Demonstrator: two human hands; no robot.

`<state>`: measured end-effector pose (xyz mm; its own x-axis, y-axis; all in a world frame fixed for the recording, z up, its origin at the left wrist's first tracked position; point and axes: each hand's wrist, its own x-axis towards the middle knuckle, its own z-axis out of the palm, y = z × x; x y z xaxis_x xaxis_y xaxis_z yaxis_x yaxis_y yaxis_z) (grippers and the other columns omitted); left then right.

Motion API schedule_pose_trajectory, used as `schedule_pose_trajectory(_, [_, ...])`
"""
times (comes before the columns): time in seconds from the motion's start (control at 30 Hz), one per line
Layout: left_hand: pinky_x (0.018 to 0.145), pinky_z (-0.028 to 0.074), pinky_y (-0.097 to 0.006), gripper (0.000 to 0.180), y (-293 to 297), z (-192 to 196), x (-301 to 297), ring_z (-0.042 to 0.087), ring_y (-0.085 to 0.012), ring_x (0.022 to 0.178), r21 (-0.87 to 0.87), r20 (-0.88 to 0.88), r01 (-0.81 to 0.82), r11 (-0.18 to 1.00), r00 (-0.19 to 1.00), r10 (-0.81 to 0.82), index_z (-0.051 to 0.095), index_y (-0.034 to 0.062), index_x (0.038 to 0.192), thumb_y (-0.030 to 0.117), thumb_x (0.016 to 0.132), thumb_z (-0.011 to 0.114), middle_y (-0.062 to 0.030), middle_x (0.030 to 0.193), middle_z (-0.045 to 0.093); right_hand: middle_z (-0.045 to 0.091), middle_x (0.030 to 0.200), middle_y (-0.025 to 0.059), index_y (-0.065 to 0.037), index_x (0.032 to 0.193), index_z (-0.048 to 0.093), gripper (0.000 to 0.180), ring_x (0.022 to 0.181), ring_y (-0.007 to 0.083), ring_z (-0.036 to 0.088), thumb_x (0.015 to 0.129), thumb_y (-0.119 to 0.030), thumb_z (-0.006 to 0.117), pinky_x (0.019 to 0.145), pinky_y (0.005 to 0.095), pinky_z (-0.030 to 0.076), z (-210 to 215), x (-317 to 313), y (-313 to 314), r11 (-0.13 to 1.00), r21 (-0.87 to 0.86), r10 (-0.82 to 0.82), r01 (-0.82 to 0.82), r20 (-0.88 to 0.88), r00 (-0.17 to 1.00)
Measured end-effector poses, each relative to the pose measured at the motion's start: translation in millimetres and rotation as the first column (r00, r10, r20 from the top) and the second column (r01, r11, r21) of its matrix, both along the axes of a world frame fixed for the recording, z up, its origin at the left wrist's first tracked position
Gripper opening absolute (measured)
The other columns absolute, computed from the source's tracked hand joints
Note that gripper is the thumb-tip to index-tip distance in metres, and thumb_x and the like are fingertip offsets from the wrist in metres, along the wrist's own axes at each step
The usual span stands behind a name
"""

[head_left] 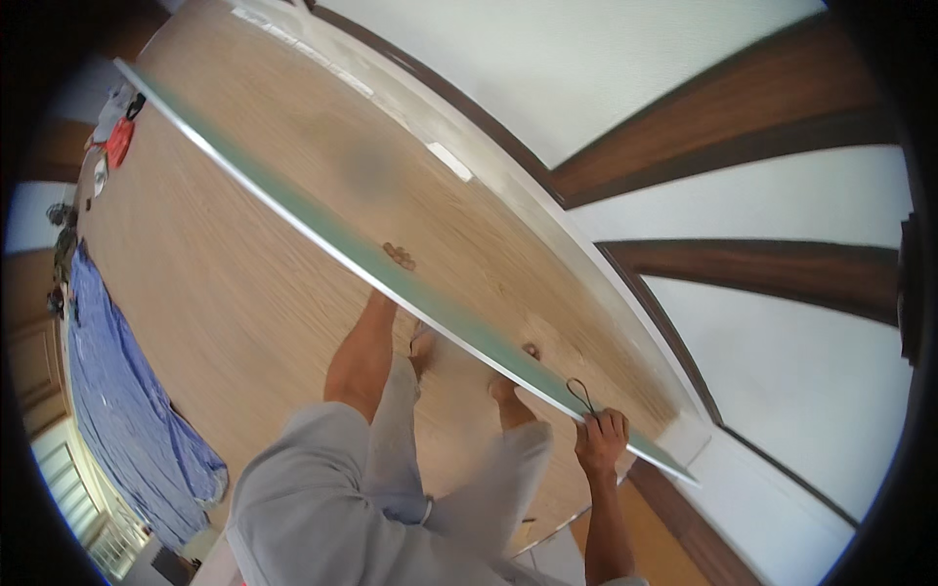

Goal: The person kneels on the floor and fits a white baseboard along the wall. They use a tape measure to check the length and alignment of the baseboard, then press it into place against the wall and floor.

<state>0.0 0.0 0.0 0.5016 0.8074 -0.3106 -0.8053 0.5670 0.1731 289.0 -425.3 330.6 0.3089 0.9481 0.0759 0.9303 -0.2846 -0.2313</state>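
Observation:
A long, greenish pane (459,314), apparently glass and seen almost edge-on, slants across the view from upper left to lower right. My left hand (399,257) reaches to its middle; the fingertips show beyond the pale edge, while the palm is hidden by the pane. Near the lower right end, my right hand (602,439) is closed over the edge, fingers curled on the green side. A thin dark loop (580,395) sticks up beside the right fingers. Below the pane are my legs in light grey trousers, with toes (531,349) showing past it.
Wood-grain floor (225,254) spreads around me. Along the right runs a white wall base (508,225) with dark wooden frames (733,117) above. A crumpled blue sheet (127,391) covers something at the left. A red item (119,144) lies near the pane's far end.

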Motion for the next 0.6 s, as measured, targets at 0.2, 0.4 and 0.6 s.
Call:
schedule_pose_trajectory(0.2, [0.052,0.046,-0.043,0.059,108,-20,-16,0.050,-0.0262,0.051,-0.259,-0.293,-0.090,0.962,0.956,0.011,0.061,0.0122,0.068,0.062,0.099,0.052,-0.0063,0.058,0.050,0.065,0.091,0.0125,-0.003,0.092,0.071,0.017,0.097,0.0368,0.062,0.079,-0.012,0.078,0.085,0.0532,0.050,-57,-37,98,0.997,-0.029,-0.066,0.066,-0.020,0.998])
schedule_pose_trajectory(0.4, [0.086,0.035,-0.050,0.062,110,-47,81,0.042,-0.0340,0.099,-0.404,-0.609,-0.269,0.874,0.792,-0.037,0.042,0.0146,0.116,0.073,0.102,0.028,-0.0116,0.112,0.042,0.065,0.094,0.0119,-0.004,0.093,0.070,0.021,0.100,0.0383,0.062,0.077,-0.011,0.081,0.086,0.0539,0.050,-164,-3,84,0.996,0.015,-0.090,0.090,0.010,0.996])
schedule_pose_trajectory(0.6, [0.119,0.041,-0.054,0.086,103,-140,135,0.046,-0.0397,0.145,-0.263,-0.466,-0.199,0.944,0.883,0.056,0.036,0.0110,0.163,0.073,0.106,0.020,-0.0179,0.162,0.044,0.064,0.094,0.0129,-0.003,0.090,0.067,0.023,0.094,0.0382,0.061,0.074,-0.006,0.084,0.080,0.0530,0.049,-230,42,81,0.988,0.002,-0.156,0.156,0.058,0.986])
